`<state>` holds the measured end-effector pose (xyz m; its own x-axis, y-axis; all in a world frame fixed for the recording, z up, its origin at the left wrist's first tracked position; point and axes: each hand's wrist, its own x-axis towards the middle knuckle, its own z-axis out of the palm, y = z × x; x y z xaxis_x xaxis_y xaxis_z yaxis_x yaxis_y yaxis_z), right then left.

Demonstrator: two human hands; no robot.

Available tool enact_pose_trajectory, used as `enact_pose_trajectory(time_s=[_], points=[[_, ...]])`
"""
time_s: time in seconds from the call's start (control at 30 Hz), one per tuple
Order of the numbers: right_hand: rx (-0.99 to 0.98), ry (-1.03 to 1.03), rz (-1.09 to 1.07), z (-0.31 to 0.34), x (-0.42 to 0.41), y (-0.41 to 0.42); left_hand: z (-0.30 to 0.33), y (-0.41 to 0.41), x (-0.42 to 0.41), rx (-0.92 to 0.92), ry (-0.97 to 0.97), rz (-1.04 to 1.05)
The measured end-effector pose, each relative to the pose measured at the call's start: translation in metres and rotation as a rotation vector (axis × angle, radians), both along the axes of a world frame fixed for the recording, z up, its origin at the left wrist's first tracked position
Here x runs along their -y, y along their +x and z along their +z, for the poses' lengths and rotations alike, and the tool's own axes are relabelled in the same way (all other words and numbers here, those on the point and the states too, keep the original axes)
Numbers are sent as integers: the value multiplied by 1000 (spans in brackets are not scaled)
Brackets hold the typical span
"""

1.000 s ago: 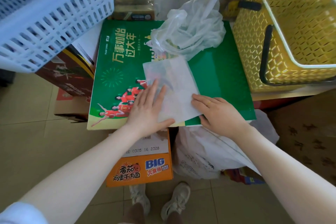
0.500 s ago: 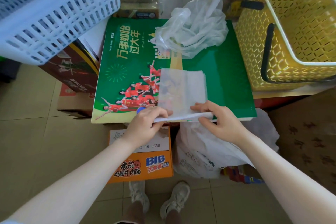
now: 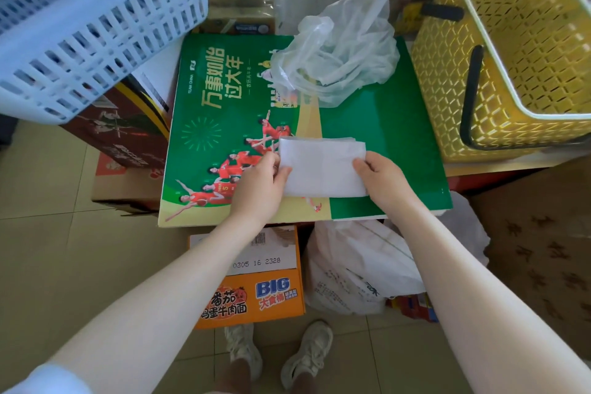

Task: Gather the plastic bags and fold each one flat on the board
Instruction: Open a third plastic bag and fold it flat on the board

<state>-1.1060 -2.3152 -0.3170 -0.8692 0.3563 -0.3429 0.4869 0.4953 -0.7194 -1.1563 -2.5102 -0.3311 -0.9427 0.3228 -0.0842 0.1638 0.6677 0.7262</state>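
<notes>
- Left hand [image 3: 260, 184]: I had thumb on top and fingers curled under the left end of the folded bag [image 3: 323, 168], pinching it.
- Right hand [image 3: 383, 182]: fingers clamped on the right end in the same way. My read: gripping both ends keeps the fold square while it is laid down.
- The folded bag was a flat white rectangle near the front edge of the green board [image 3: 383, 137], about midway along it; whether it touched the board I could not tell.
- A crumpled clear bag [image 3: 339, 51] sat at the board's back edge, not yet folded, probably parked there to leave the front free.
- Board print: "TEAM CHINA" and large yellow Chinese characters, with athletes in red.
- Below the front edge, an orange carton [image 3: 256, 294] read "BIG" and "0305 16 2328".
- A yellow basket [image 3: 511, 51] stood off the board's right edge, a white basket [image 3: 96, 25] over its back-left corner.
</notes>
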Motion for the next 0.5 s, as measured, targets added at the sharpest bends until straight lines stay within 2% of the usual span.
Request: enact_pose_trajectory(time_s=[0.07,0.17,0.27,0.33,0.43,0.5], points=[[53,134,-24,-2,3,-10,-1,-6,-5,-25,-73,22],[128,227,-115,-5,7,-20,5,-9,-8,-117,-189,10],[206,304,-157,-6,12,-26,-6,-12,-8,-486,-352,-216],[228,373,-171,-6,16,-29,-14,-17,-7,-609,-412,-431],[235,493,-225,-4,17,-26,-11,-24,0,-365,-519,-646],[152,668,-207,-4,21,-20,-15,-28,6,-328,-600,-668]])
